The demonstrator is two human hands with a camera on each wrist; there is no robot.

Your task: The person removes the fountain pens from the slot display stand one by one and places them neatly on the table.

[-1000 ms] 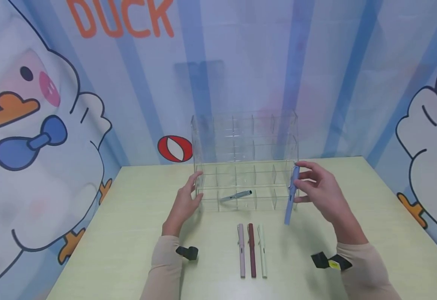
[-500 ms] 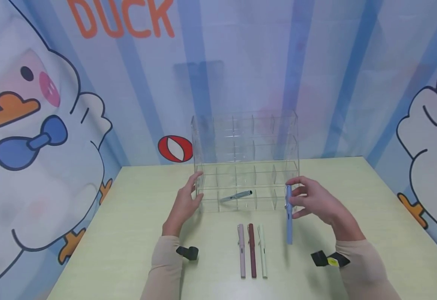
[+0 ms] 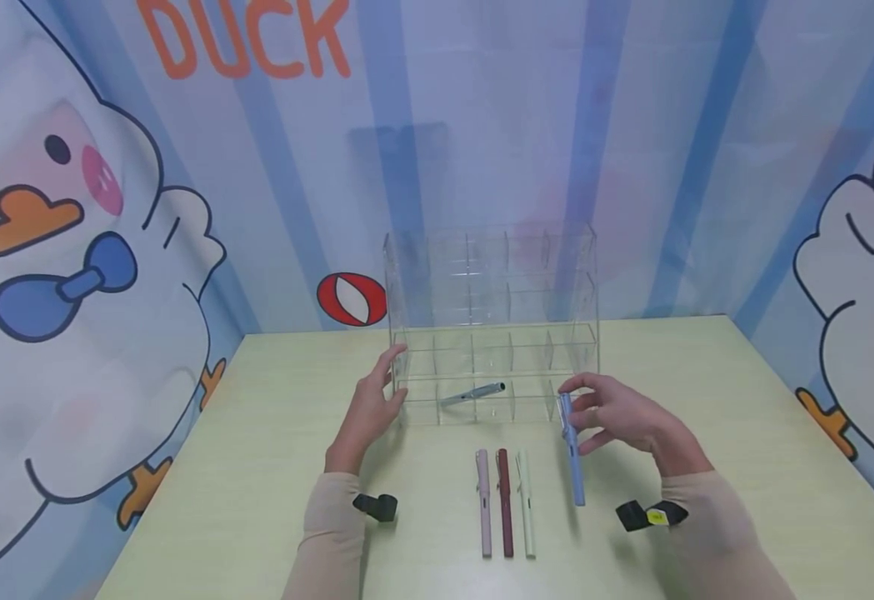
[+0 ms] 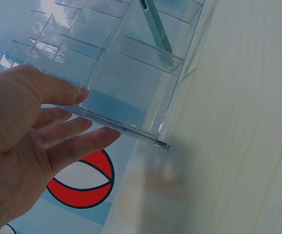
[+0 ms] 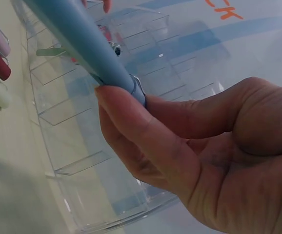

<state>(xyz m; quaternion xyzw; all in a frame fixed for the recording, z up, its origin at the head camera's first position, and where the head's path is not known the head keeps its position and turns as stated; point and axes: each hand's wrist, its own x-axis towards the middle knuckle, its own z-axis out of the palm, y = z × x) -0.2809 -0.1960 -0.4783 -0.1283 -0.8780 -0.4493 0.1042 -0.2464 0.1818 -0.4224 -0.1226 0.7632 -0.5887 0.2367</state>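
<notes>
Pens first, from the head view: my right hand (image 3: 620, 414) pinches a light blue pen (image 3: 571, 450) near its upper end, fingers and thumb curled round the barrel, the lower end hanging toward the pale green surface (image 3: 257, 467) just in front of the clear acrylic organizer (image 3: 492, 325). My left hand (image 3: 369, 408) lies with straight fingers against the organizer's left wall, flat and holding nothing. A grey pen (image 3: 472, 392) lies aslant in the nearest row of compartments. Three more pens lie side by side on the surface, near me: a pink pen (image 3: 484, 500), a dark red pen (image 3: 504, 500) and a pale green pen (image 3: 526, 502), just left of the blue one's lower end.

From the left wrist view, my fingers (image 4: 68, 131) are spread and straight along the organizer's side panel (image 4: 131, 87), touching its edge; the grey pen shows through the clear wall.

From the right wrist view, my thumb (image 5: 141, 136) and fingers clamp the blue pen (image 5: 77, 39) by its metal ring, the organizer's dividers (image 5: 82, 112) just behind.

Risks, as I judge them: the grip sits high and far from the pen's middle, so it could swing or slip out and roll into the three lying pens. The dividers are hard to see, so the tip could catch a wall and, my left hand merely resting flat, shove the organizer back.
</notes>
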